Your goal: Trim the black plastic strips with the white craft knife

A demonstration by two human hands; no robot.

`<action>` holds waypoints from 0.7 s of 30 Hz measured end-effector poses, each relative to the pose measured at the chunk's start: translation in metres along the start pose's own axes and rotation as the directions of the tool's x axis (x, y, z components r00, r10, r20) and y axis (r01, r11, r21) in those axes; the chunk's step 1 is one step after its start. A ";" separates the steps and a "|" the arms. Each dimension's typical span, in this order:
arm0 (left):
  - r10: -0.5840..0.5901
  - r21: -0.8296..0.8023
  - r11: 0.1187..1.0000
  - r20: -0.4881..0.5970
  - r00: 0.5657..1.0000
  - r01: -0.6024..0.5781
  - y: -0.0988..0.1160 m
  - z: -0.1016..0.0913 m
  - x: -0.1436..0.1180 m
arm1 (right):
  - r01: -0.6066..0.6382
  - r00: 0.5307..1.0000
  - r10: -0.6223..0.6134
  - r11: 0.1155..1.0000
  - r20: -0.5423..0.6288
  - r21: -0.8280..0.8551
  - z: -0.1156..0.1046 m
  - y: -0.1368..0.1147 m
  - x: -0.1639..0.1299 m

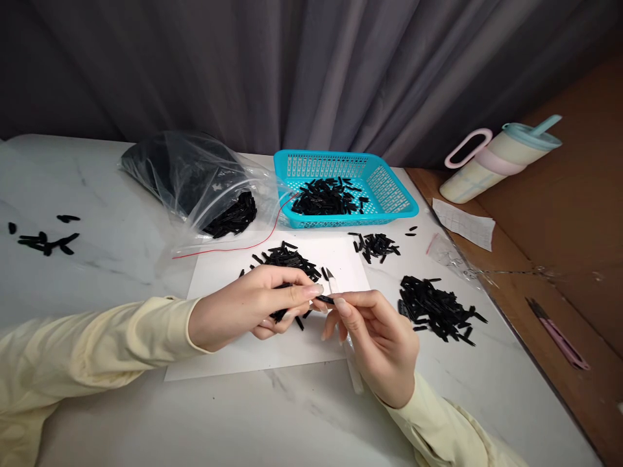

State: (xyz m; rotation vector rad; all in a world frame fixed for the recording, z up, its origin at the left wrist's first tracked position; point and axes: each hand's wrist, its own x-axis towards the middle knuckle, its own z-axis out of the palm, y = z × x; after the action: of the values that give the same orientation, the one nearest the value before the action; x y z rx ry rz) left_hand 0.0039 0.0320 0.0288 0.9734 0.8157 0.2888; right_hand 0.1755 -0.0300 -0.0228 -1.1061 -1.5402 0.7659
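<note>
A small dark strip [325, 299] spans the gap between my two hands above the white sheet [214, 337]. My left hand [257, 301] pinches its left end between thumb and fingers. At the other end, the thumb and forefinger of my right hand [377, 331] are closed on it. A slim white craft knife [333, 283] with a pointed blade passes behind my right fingers; whether they grip it or it lies on the sheet, I cannot tell. Under and behind my left hand is a heap of similar black strips [292, 259], partly hidden.
A blue basket [399, 211] and a clear zip bag [195, 175], both with black strips, stand behind. More strips form a small pile [377, 246], a larger pile [438, 308] and a scatter [46, 243]. At right are a tumbler [491, 162] and pink-handled snips [559, 337].
</note>
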 end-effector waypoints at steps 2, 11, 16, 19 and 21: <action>0.000 0.004 1.000 -0.003 1.000 0.000 0.000 0.000 0.000 | -0.004 1.000 0.004 1.000 -0.001 0.000 0.000 0.000 0.000; -0.010 0.019 1.000 -0.023 1.000 0.011 0.000 0.000 -0.001 | -0.041 0.999 0.041 0.999 0.005 0.014 -0.001 -0.001 0.001; -0.009 0.041 0.999 -0.034 0.999 0.011 0.001 0.000 -0.001 | -0.024 1.000 0.024 1.000 -0.003 0.006 0.000 -0.002 0.002; -0.007 0.055 0.998 -0.036 0.999 0.009 0.001 0.000 -0.001 | -0.009 1.000 0.009 1.000 -0.011 -0.003 -0.001 -0.002 0.003; -0.005 0.060 0.998 -0.039 0.999 0.008 0.002 0.001 -0.001 | -0.001 1.000 0.001 1.000 -0.015 0.000 -0.001 -0.002 0.004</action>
State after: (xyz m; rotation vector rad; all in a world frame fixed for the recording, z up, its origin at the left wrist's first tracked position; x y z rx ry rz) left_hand 0.0038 0.0321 0.0308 1.0238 0.8670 0.2798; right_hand 0.1757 -0.0273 -0.0188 -1.1105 -1.5272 0.7573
